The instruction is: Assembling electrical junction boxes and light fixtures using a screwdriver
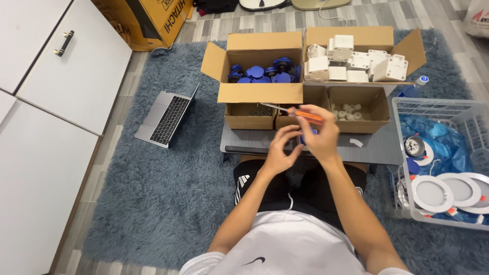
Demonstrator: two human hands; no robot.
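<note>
My right hand (320, 136) grips an orange-handled screwdriver (300, 113) whose metal tip points left toward the small boxes; a small blue part (307, 133) shows between its fingers. My left hand (281, 150) is curled right beside it, fingertips touching the same blue part. Both hands hover over a low dark grey table (372, 147) in front of my lap.
On the rug stand a cardboard box of blue parts (262, 71), a box of white plastic housings (356, 63), and small boxes of screws (253, 110) and white pieces (349, 111). A white basket (443, 168) with round light fittings is at right. A laptop (165, 118) lies at left.
</note>
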